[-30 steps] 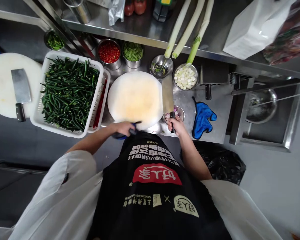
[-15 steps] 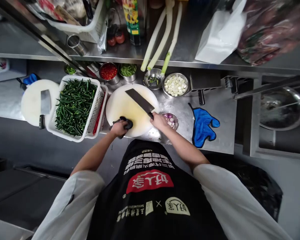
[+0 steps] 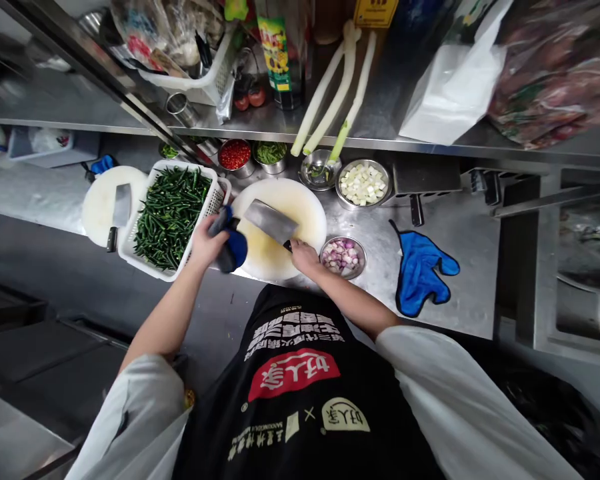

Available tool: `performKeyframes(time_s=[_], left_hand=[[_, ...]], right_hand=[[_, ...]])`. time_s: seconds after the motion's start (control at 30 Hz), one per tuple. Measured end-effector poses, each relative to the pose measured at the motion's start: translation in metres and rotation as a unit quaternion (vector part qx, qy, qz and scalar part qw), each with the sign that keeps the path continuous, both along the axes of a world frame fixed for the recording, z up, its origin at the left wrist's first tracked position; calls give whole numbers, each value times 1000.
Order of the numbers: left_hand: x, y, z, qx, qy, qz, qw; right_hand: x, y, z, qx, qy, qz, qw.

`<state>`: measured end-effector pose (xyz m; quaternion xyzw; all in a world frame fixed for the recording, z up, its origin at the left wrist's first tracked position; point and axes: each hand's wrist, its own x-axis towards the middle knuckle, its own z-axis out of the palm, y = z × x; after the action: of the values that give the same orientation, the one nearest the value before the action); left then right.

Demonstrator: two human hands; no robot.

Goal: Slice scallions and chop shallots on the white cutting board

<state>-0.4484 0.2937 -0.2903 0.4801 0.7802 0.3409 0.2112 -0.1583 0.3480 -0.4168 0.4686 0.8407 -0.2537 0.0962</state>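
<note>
My right hand (image 3: 304,256) is closed round the dark handle of a cleaver (image 3: 270,221), whose broad blade lies over a round white cutting board (image 3: 307,200). Yellowish stains mark the board's middle. In my left hand (image 3: 207,241) is a bunched dark blue and black cloth (image 3: 234,248), blurred at its edges, between the board and a white basket. Close to my right hand stands a metal bowl of cut shallots (image 3: 343,257). Long green chillies (image 3: 173,217) fill the white basket (image 3: 213,200) on the left.
Behind the board stand bowls of chopped red chillies (image 3: 235,156), cut green pieces (image 3: 271,155) and white cubes (image 3: 363,185). A blue cloth (image 3: 424,273) lies right. Another board (image 3: 97,207) bears a second cleaver (image 3: 122,203). Leek stalks (image 3: 330,93) overhang the shelf edge.
My left hand has lifted the cloth off the board and moved left toward the chilli basket. The cleaver has shifted slightly and its blade shows more broadly. The camera view has shifted too.
</note>
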Motion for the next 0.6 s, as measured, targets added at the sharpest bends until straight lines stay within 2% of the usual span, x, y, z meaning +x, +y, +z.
performKeyframes(time_s=[0.07,0.1,0.17,0.23,0.3,0.37,0.43,0.5,0.53,0.6], left_hand=[[29,71,-2,2,75,-120,990],[45,103,-8,-13,118,-178,977],[76,158,-31,-56,205,-276,937],[101,195,-61,-84,278,-372,882],[114,214,-92,-93,324,-450,827],[112,224,-115,-84,345,-503,788],[98,234,-127,-71,349,-545,759],[75,250,-127,-71,348,-571,740],[61,259,-124,-82,348,-570,740],[29,279,-112,-131,344,-526,767]], right_hand=[[4,-10,0,-16,-9,-11,1000],[6,-16,0,-24,-15,-20,999],[8,-29,1,-39,-31,-41,998],[7,-42,0,-54,-44,-61,996],[6,-52,0,-68,-49,-73,994],[5,-57,0,-76,-53,-81,992],[4,-57,2,-79,-62,-86,991],[4,-55,5,-78,-73,-90,990],[4,-54,6,-78,-77,-91,990],[4,-54,9,-77,-84,-94,989]])
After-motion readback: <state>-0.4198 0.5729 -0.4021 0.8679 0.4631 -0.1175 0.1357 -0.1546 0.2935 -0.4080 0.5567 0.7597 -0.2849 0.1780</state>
